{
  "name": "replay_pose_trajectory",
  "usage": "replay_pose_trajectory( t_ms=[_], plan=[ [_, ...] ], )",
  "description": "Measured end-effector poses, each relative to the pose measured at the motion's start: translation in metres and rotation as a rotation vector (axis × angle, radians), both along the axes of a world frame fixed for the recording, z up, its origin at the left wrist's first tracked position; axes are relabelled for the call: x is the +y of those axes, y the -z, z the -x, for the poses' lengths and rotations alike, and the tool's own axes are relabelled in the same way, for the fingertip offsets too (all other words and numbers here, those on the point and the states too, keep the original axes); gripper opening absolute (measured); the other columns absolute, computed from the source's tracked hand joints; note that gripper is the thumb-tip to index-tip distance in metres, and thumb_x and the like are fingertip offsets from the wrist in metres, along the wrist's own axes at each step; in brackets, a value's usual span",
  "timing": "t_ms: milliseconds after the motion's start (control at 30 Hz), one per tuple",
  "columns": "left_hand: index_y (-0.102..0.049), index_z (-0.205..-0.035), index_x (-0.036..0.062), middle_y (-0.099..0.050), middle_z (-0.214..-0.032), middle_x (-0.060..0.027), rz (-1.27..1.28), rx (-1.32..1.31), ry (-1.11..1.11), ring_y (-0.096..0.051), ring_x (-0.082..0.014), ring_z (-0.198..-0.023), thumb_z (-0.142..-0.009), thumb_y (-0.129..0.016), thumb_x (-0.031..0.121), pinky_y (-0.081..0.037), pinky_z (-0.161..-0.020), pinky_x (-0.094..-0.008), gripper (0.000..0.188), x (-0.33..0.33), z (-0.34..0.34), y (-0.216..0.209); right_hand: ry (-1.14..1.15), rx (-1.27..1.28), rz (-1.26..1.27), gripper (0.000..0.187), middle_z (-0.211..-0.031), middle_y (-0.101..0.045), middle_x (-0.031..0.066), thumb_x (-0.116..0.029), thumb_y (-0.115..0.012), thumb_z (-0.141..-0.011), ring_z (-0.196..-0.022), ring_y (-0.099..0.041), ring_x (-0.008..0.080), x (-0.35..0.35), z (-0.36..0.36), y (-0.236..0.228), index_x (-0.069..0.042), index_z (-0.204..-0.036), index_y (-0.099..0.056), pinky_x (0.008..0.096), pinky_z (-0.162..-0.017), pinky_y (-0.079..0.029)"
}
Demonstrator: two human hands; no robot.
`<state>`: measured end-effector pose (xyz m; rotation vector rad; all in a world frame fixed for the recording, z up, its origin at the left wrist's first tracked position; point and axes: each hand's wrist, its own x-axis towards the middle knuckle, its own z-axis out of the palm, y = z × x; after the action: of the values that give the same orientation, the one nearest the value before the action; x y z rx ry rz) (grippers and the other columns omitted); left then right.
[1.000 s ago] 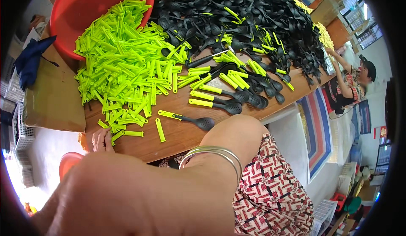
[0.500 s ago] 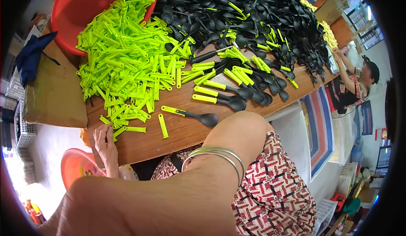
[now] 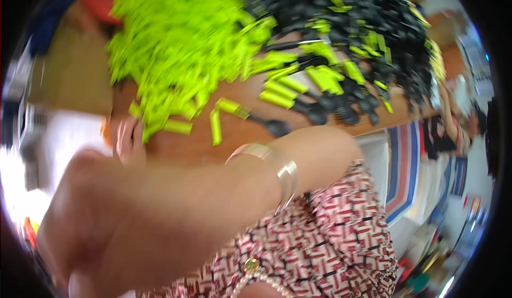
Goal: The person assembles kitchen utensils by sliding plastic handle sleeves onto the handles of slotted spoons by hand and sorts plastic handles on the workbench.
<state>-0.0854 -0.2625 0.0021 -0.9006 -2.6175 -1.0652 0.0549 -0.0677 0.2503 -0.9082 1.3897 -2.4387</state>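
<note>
My left hand rests on the table's left edge, beside the loose lime-green handle pieces; its blurred fingers look stretched out, holding nothing I can see. My right forearm, with metal bangles, crosses in front of me to the lower left. My right hand is there, close and smeared by motion, so its fingers cannot be made out. A black spoon with a green-covered handle lies alone near the table's front edge. Behind it, several more green-handled perforated spoons lie grouped together.
A large heap of green handle pieces covers the table's left side, before a red basin. Black spoons are piled at the back right. A cardboard box stands left. Another person sits at the far right.
The view has shifted, so the table sits higher and further right in the picture. My right forearm and hand have moved and blurred. My left hand stays at the table's edge.
</note>
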Motion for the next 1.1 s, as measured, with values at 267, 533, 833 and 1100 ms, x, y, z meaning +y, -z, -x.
replay_pose_trajectory(
  t_ms=[267, 533, 833, 1100],
  plan=[
    [-0.073, -0.113, 0.0032, -0.072, -0.107, -0.0091, -0.267, -0.138, -0.088, -0.067, -0.0227, -0.104, -0.098, -0.065, 0.011, -0.051, -0.093, -0.0310, 0.018, 0.009, 0.007, -0.029, 0.992, 0.167, -1.078, 0.007, -0.086, -0.070, 0.0106, -0.005, -0.075, -0.088, -0.077, -0.066, 0.0266, 0.091, -0.003, 0.168, 0.000, -0.093, -0.073, 0.0347, -0.070, -0.052],
    [-0.072, -0.111, 0.0074, -0.067, -0.109, -0.0094, -0.034, 0.105, 0.093, -0.060, -0.0342, -0.109, -0.092, -0.070, 0.020, -0.047, -0.099, -0.0438, 0.023, 0.038, 0.014, -0.022, 1.001, 0.619, -1.622, 0.020, -0.112, -0.064, 0.0037, -0.022, -0.075, -0.083, -0.110, -0.055, 0.0236, 0.048, 0.017, 0.186, -0.010, -0.099, -0.071, 0.0472, -0.094, -0.039],
    [-0.072, -0.116, 0.0055, -0.069, -0.116, -0.0088, -0.061, -0.071, 0.068, -0.067, -0.0226, -0.108, -0.096, -0.060, 0.006, -0.051, -0.094, -0.0324, 0.023, 0.001, 0.023, -0.022, 1.028, 0.655, -1.501, 0.014, -0.115, -0.065, 0.0016, -0.013, -0.076, -0.080, -0.111, -0.057, 0.0245, 0.073, 0.035, 0.207, -0.010, -0.094, -0.072, 0.0482, -0.096, -0.040],
    [-0.070, -0.122, 0.0074, -0.068, -0.118, -0.0079, -0.159, -0.191, -0.044, -0.066, -0.0183, -0.105, -0.099, -0.064, 0.013, -0.052, -0.091, -0.0315, 0.025, 0.019, 0.012, -0.027, 1.084, 0.719, -1.539, 0.029, -0.117, -0.063, 0.0031, -0.017, -0.082, -0.074, -0.116, -0.055, 0.0258, 0.053, 0.062, 0.217, -0.011, -0.099, -0.070, 0.0498, -0.099, -0.038]
  ],
)
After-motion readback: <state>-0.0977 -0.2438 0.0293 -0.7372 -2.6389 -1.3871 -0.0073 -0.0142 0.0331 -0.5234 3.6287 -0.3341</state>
